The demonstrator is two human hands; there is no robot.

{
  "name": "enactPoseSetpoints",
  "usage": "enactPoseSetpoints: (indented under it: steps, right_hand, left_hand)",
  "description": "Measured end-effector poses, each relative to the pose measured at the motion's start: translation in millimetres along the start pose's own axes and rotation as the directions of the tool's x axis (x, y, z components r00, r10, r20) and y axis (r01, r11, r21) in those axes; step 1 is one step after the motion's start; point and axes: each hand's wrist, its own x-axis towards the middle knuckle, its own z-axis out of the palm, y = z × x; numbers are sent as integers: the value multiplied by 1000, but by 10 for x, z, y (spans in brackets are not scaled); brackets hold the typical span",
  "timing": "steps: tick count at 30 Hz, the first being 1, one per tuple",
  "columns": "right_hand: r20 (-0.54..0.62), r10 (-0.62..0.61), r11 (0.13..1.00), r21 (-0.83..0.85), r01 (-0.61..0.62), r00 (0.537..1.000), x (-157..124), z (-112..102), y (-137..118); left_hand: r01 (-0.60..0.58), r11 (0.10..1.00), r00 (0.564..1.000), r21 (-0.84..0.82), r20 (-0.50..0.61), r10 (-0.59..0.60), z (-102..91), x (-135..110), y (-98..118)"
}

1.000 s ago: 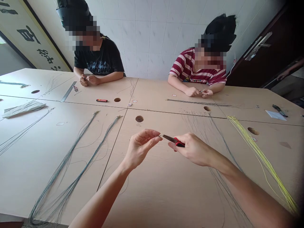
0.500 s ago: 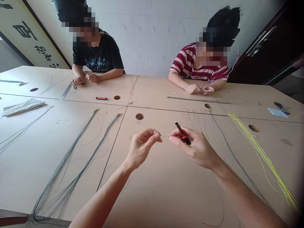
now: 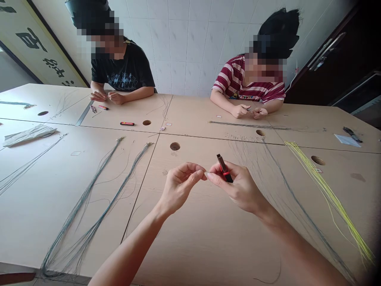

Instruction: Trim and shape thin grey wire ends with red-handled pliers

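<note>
In the middle of the head view my left hand (image 3: pixel 181 184) is closed in a pinch, thumb against forefinger. A fine thread (image 3: pixel 205 172) shows faintly at its fingertips. My right hand (image 3: pixel 238 184) meets it there, its thumb and forefinger pinched at the same spot. Tucked in the fingers of the right hand is a slim black-and-red tool (image 3: pixel 224 169) with a metal-looking end pointing up; its exact kind I cannot make out. Both hands are held above the table (image 3: pixel 190 246). What lies between the touching fingertips is mostly hidden.
Bundles of grey-green threads (image 3: pixel 86 198) lie at left, a yellow thread bundle (image 3: pixel 327 194) at right. Loose grey threads (image 3: pixel 282 178) run beside it. Round holes (image 3: pixel 175 146) pierce the tabletop. Across sit a person in black (image 3: pixel 127 67) and a person in stripes (image 3: pixel 232 77).
My right hand has moved left, so the fingertips of both hands now meet. Across the table, the person in black has let go of a small object, which lies on the table.
</note>
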Motion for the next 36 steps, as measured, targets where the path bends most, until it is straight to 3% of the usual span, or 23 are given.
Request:
enactPoseSetpoints:
  steps: [15, 20, 26, 36]
  right_hand:
    - [58, 15, 1000, -12, -15, 998, 3, -16, 2]
    - [51, -65, 996, -64, 69, 997, -1, -26, -15]
    - [6, -241, 949, -209, 236, 971, -5, -27, 12]
    - [19, -96, 994, -47, 97, 995, -13, -81, 28]
  left_hand:
    - [2, 1000, 1000, 21, 18, -3, -10, 27, -61]
    - [-2, 994, 1000, 112, 15, 1, 10, 30, -82]
    - [-6, 996, 1000, 93, 29, 3, 16, 33, -105]
    - [36, 997, 999, 61, -11, -35, 23, -11, -13]
